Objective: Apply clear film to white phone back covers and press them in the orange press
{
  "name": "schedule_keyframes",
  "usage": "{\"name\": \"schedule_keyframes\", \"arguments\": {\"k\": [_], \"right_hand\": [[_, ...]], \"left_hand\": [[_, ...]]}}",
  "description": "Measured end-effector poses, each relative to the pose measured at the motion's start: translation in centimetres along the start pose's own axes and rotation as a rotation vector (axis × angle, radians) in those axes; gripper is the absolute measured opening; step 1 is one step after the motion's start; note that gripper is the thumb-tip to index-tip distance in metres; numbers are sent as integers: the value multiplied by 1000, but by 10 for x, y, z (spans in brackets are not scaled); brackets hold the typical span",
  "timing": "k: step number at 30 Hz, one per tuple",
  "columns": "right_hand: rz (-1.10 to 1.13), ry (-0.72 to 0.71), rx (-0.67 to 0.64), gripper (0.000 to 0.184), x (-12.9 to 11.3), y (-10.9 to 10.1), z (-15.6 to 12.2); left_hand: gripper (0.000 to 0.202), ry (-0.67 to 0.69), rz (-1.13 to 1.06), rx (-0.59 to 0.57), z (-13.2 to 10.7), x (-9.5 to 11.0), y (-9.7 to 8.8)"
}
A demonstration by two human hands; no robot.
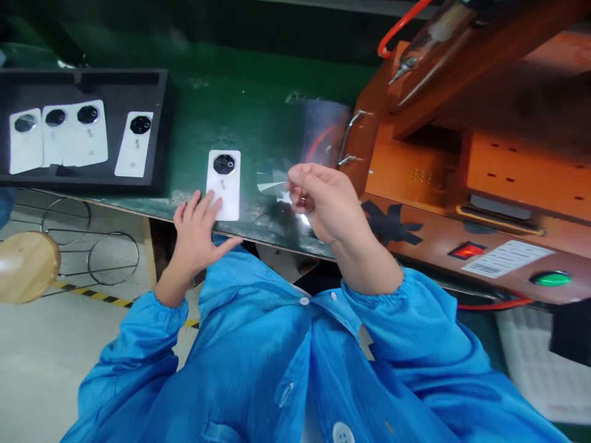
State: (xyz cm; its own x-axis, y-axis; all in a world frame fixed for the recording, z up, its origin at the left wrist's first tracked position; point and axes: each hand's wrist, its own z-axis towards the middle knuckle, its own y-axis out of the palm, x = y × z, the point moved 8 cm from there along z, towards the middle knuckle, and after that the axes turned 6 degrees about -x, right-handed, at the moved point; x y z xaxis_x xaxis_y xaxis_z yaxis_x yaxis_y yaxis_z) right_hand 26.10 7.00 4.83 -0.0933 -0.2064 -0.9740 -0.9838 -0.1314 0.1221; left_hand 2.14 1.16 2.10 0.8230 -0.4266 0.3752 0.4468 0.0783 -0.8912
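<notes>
A white phone back cover (224, 183) with a round black camera ring lies on the green bench near its front edge. My left hand (197, 232) rests flat with fingers spread, its fingertips pressing on the cover's lower left corner. My right hand (323, 200) is raised just right of the cover, thumb and fingers pinched on a thin clear film (272, 181) that hangs over the bench. Both sleeves are blue.
A black tray (159, 123) at the back left holds several more white covers. An orange machine (462, 166) with a metal handle, a red switch (467, 250) and a green button (551, 279) fills the right side. A wooden stool (25, 266) stands on the floor at left.
</notes>
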Motion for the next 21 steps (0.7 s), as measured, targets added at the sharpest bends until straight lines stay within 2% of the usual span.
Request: {"name": "schedule_keyframes", "arguments": {"k": [2, 5, 7, 10, 12, 14, 17, 21], "right_hand": [[8, 24, -9, 31, 12, 14, 17], [-31, 51, -4, 29, 22, 31, 37], [-57, 86, 2, 26, 26, 39, 46], [-83, 125, -26, 24, 27, 48, 48], [-101, 131, -99, 26, 27, 57, 41], [-119, 128, -197, 29, 27, 68, 31], [-174, 126, -317, 36, 30, 80, 18], [-384, 47, -337, 33, 33, 85, 18]], "left_hand": [[75, -18, 42, -15, -17, 5, 12], [53, -82, 48, 21, -29, 17, 26], [55, -70, -17, 31, -31, 25, 27], [63, -94, -224, 120, -28, 21, 8], [57, -203, -401, 242, -25, 3, -11], [43, -290, -559, 302, -20, -11, -23], [26, -301, -670, 258, -9, -12, -28], [24, -318, -573, 269, -9, -12, -28]]}}
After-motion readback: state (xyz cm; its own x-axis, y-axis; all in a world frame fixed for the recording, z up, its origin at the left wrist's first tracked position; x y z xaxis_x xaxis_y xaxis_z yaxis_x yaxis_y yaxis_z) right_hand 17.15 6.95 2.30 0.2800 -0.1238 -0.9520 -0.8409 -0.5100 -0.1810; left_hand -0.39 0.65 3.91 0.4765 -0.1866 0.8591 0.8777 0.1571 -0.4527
